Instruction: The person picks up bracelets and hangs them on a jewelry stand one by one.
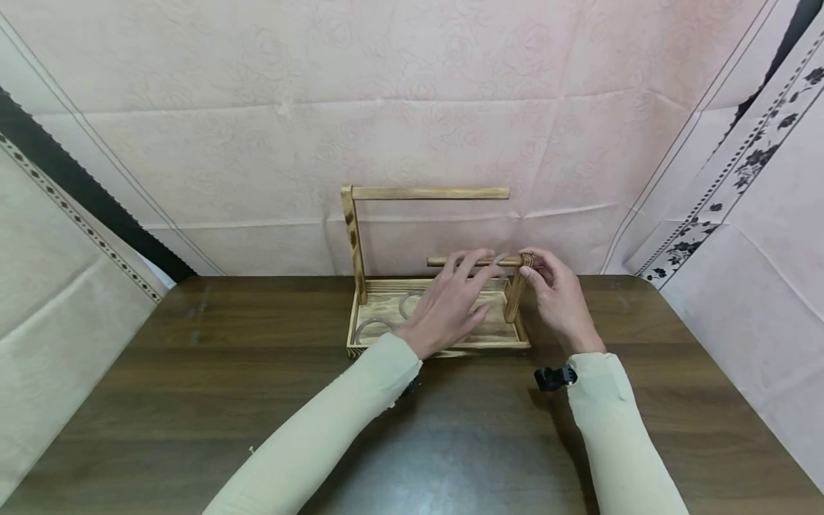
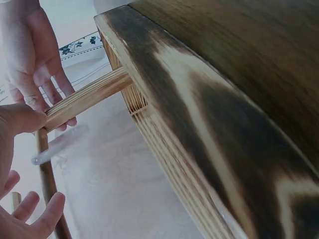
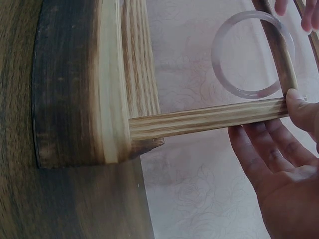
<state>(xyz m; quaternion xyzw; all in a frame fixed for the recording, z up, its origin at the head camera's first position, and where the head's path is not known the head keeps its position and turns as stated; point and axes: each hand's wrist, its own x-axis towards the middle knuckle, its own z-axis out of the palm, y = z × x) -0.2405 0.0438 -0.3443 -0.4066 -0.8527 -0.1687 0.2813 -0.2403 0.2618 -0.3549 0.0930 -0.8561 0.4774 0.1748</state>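
A wooden display stand has a shallow tray, a tall left post with a top bar, and a shorter right post with a lower rod. My right hand grips the short post's upper end, thumb on the rod and fingers behind the post. A pale translucent bangle hangs around the lower rod. Spread loosely beside that rod, my left hand holds nothing; whether its fingertips touch the rod cannot be told. Two more bangles, one upper and one lower, lie in the tray.
Beneath the stand is a dark brown wooden table, its back edge just behind the tray. Pale patterned cloth hangs behind it, and more cloth hangs at both sides. A black wrist camera is strapped at my right wrist.
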